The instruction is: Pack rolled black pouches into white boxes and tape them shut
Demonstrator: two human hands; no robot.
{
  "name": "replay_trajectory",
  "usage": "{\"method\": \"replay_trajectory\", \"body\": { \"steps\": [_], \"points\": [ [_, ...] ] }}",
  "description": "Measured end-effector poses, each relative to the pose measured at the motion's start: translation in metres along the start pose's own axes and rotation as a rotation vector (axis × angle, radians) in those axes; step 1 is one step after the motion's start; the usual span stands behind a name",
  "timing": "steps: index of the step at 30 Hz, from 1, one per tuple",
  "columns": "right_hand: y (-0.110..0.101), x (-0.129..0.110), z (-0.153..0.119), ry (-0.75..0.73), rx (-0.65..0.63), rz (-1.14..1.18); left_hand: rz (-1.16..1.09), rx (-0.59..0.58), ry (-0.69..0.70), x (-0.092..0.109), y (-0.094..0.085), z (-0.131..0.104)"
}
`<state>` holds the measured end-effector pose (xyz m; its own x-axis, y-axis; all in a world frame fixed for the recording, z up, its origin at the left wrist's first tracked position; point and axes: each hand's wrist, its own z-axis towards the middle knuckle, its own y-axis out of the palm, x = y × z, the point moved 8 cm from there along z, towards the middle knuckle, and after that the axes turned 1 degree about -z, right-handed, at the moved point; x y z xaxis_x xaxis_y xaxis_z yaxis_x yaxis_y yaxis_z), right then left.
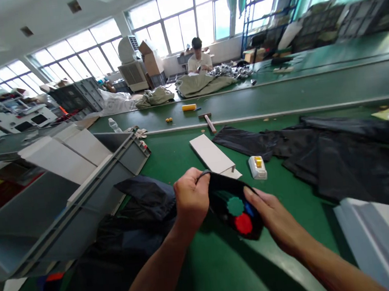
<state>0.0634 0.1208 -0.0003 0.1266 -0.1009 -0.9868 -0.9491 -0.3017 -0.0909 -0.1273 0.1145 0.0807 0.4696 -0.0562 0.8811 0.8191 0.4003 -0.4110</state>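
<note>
Across the green surface (160, 153), the largest thing borne is a gray crate (61, 231), set at an angle on the left with pale boards lying over it. Dark cloth (342, 162) is spread in folds on the right, and more dark fabric (129, 217) is heaped beside the crate. At the lower right, a stack of white and gray boards (374, 233) is placed near the edge of view. In the middle, above the surface, a black pouch (217, 198) is held with its mouth spread open. Its left rim is pinched by the curled fingers of the left hand (191, 196); its right rim is gripped by the right hand (270, 207), the thumb laid over the edge. Just beyond the pouch, a flat white box (212, 153) is laid on the surface, with a hammer (209, 123) farther back and a small white and yellow dispenser (257, 169) to the right of the box. Smallest of all, a green disc (235, 206) and a red disc (243, 223) are seen within the pouch, with a blue piece (249, 209) partly hidden beside them. By judgement, the pouch has been opened and is at least partly filled, while its mouth is left unclosed; whether its contents are complete cannot be told.
</note>
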Motion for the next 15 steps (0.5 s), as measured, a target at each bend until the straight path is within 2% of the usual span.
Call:
{"method": "replay_trajectory", "body": {
  "steps": [2,4,7,9,12,15],
  "points": [
    [-0.026,-0.03,-0.022,-0.042,0.032,-0.132,-0.153,-0.097,-0.047,0.009,0.009,-0.021],
    [-0.037,-0.039,-0.033,0.009,0.013,-0.164,-0.284,-0.194,-0.116,0.005,0.023,-0.041],
    [-0.028,-0.017,-0.039,0.24,-0.079,-0.087,-0.405,-0.275,-0.237,-0.014,0.045,-0.064],
    [-0.02,-0.001,-0.04,0.304,-0.103,-0.086,-0.441,-0.291,-0.302,-0.025,0.054,-0.077],
    [-0.02,0.003,-0.042,0.175,-0.051,-0.221,-0.477,-0.249,-0.339,-0.032,0.056,-0.088],
    [-0.026,-0.005,-0.048,0.088,-0.015,-0.314,-0.518,-0.192,-0.367,-0.031,0.05,-0.093]
  ]
}}
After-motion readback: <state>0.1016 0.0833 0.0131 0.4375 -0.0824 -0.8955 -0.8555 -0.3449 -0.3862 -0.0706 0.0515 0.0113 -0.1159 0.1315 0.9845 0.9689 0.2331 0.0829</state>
